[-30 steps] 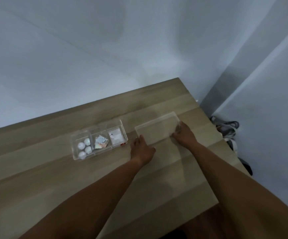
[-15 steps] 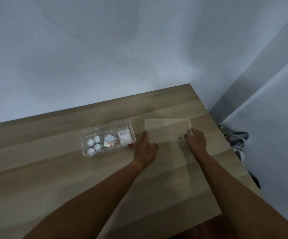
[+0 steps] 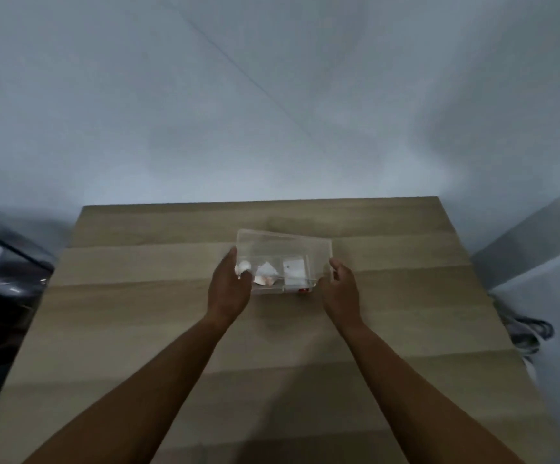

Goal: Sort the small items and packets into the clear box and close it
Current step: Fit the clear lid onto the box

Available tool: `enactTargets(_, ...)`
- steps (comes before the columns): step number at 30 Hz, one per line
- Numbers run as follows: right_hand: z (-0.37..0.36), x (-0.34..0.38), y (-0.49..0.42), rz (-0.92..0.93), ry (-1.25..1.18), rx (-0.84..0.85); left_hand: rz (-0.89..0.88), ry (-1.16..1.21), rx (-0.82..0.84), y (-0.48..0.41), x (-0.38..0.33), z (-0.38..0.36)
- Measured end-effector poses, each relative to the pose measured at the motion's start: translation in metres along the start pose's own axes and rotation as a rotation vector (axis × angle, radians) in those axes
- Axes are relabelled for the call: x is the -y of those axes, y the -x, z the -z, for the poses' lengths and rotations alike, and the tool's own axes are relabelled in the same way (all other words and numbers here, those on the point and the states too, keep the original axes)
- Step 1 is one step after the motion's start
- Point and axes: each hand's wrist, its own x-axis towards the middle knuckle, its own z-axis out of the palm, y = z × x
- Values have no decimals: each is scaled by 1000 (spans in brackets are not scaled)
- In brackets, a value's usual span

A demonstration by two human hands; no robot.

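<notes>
Here no writing reads on the clear box [image 3: 318, 249]

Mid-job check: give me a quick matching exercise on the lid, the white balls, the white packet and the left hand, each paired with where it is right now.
Things:
1. clear lid
2. white balls
3. white packet
4. left hand

Places:
A. right compartment of the clear box
B. at the lid's left end
C. tilted over the box, between both hands
D. left compartment, partly behind the fingers

Pairs: 1-C, 2-D, 3-A, 4-B
</notes>
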Motion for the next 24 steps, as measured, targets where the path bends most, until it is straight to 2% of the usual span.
enactTargets(8, -26, 8, 7, 51, 118, 99, 93, -29, -6, 2, 30, 12)
enactTargets(16, -29, 9, 7, 89, 193, 119, 164, 35, 4, 1, 38, 11)
enactTargets(24, -28, 4, 11, 72, 212, 98, 153, 45, 9, 5, 45, 9)
